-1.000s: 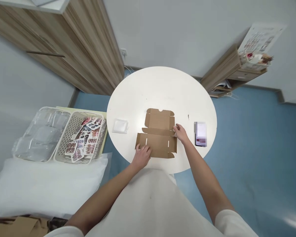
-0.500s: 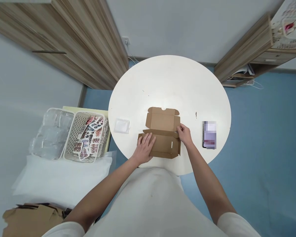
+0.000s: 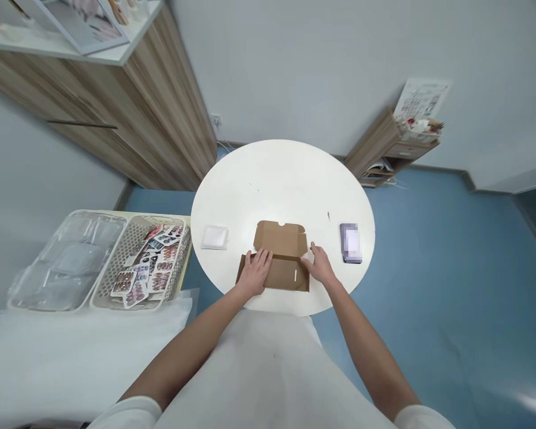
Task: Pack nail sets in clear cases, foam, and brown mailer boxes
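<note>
A brown cardboard box, unfolded with its lid part lying away from me, rests near the front of the round white table. Spread fingers of my left hand lie on the left part of the box's near half. At its right edge is my right hand, thumb against the cardboard close to the fold and fingers apart from the thumb. Neither hand is closed around anything.
A white packet lies on the table's left side, a partly blurred phone-like item on the right. Left of the table stand a basket of patterned cards and a bin of clear plastic packs. A wooden cabinet rises behind.
My right hand has let go of the box's right side flap and its fingers have spread. The camera view has shifted, showing more of the wall and cabinet top.
</note>
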A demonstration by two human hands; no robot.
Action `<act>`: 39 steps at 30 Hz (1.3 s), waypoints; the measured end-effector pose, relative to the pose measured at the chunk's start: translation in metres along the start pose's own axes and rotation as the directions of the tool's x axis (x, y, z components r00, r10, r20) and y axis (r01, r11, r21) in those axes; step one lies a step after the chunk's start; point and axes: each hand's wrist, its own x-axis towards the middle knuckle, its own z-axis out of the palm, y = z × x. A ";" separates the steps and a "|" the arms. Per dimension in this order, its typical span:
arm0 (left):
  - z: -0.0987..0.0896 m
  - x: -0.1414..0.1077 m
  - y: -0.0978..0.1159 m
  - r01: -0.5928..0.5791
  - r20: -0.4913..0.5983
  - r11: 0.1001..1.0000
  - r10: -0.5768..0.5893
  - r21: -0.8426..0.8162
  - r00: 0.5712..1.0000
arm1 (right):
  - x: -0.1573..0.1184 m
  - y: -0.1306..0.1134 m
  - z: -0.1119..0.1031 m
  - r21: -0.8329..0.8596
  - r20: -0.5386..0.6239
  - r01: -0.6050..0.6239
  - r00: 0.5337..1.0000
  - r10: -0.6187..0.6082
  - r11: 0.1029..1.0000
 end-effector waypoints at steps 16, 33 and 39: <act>0.022 -0.060 -0.027 0.392 -0.161 0.881 -0.442 -0.266 0.882 | -0.035 -0.029 0.047 -0.421 0.315 0.204 0.947 -0.068 0.884; 0.026 -0.064 -0.015 0.123 -0.243 0.730 -0.374 -0.672 0.895 | -0.052 -0.037 0.066 -0.416 0.286 0.214 0.953 -0.096 0.884; 0.026 -0.064 -0.004 0.123 -0.242 0.747 -0.360 -0.653 0.901 | -0.057 -0.039 0.069 -0.417 0.318 0.220 0.944 -0.084 0.882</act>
